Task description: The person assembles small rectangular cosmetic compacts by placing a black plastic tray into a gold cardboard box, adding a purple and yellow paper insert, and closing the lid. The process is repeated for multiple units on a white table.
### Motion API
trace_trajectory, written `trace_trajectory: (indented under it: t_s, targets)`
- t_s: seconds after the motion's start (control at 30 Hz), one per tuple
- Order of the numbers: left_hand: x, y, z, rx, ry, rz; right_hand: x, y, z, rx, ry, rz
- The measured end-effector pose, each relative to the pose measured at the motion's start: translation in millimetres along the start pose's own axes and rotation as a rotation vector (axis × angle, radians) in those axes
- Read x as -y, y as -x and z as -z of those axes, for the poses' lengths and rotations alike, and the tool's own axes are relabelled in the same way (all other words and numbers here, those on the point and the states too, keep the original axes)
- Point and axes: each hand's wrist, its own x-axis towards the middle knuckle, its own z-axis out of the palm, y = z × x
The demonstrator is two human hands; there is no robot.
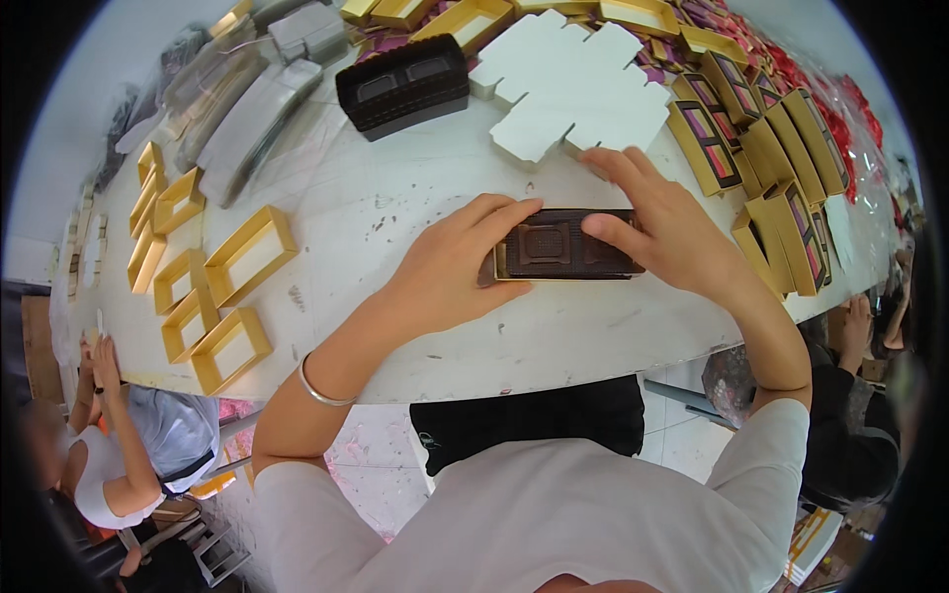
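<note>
A small gold box (568, 279) lies on the table in front of me, with a dark brown plastic tray (544, 243) of shallow compartments set in it. My left hand (460, 257) grips the left end of the box, fingers along the far side and thumb along the near side. Over the right end is my right hand (667, 222), its thumb on the tray and its fingers stretched out, apart from the thumb. The fingertips reach toward the stack of white cut card (568, 84). Part of the box's right end is hidden beneath this hand.
A stack of black plastic trays (403, 87) stands farther back. Empty gold frames (251, 256) lie at left, near clear plastic sheets (262, 128). Gold boxes with windowed fronts (704, 146) crowd the right. Other people sit at both sides, including a person in white (109, 465).
</note>
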Motion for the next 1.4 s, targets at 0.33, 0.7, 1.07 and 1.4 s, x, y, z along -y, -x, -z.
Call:
trace_trajectory:
  t_s: [0.33,0.7,1.07,1.4]
  targets:
    - [4,-1,7,0.124,-0.068,-0.018,-42,32,-14,-0.043,0.308,0.707]
    - [10,-1,9,0.124,-0.073,-0.019,-24,40,-29,0.162,0.728,0.709]
    - [0,0,7,0.015,-0.180,-0.046,-49,-50,31,-0.578,0.510,0.537]
    - [4,1,9,0.004,-0.197,-0.051,-182,-178,93,-0.192,0.513,-0.254]
